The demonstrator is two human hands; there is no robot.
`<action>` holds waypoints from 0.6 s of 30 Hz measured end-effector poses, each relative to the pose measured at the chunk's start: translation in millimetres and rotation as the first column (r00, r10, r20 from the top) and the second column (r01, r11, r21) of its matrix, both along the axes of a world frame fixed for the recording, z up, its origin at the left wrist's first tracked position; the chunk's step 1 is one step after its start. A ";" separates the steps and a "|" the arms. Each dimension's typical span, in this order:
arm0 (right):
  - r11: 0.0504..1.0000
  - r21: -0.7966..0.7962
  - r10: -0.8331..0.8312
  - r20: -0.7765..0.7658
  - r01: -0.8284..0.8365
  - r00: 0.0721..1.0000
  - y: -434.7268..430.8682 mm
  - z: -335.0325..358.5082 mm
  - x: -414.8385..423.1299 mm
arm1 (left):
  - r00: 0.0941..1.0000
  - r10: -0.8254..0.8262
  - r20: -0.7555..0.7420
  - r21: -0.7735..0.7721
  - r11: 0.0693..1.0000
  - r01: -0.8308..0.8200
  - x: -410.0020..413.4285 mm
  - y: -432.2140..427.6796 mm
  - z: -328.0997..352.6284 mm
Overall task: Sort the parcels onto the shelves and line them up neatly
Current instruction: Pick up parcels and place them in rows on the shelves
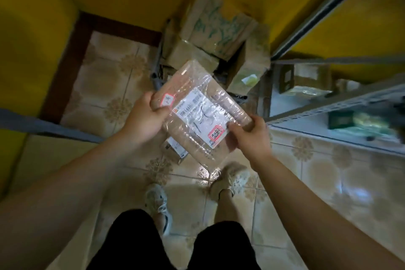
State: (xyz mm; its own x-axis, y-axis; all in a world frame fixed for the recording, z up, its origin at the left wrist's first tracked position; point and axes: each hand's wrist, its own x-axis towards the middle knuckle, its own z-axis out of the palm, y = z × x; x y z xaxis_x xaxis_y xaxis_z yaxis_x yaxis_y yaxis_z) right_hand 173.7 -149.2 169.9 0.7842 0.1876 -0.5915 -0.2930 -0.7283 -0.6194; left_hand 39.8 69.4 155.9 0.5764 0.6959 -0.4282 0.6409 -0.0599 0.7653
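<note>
The person holds a flat, tape-wrapped parcel (197,112) with a white label in mid-air above the tiled floor (328,182), the left hand (145,114) gripping its upper left end and the right hand (249,131) pinching its lower right edge. Just ahead, a heap of cardboard boxes (210,35) crowds the yellow corner, and a smaller packet (175,149) lies on the tiles beneath the parcel. On the right, the metal shelf (341,103) already carries a brown box (306,76) and a dark green pack (341,119).

Cardboard boxes (210,28), apparently on the tiled floor (105,85)
</note>
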 end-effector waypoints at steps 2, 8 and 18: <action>0.996 0.034 -0.078 0.022 0.077 0.997 -19.3 41.1 -16.2 | 0.996 -0.090 0.018 0.038 0.995 0.089 -1.7 -8.9 44.8; 0.964 0.173 -0.211 0.042 0.200 0.977 -95.7 134.2 -35.7 | 0.938 -0.331 0.099 0.158 0.936 0.314 7.8 -56.4 168.9; 0.891 0.391 -0.336 0.227 0.231 0.914 -258.7 254.4 -44.5 | 0.850 -0.450 0.274 0.510 0.817 0.269 53.1 -230.7 310.0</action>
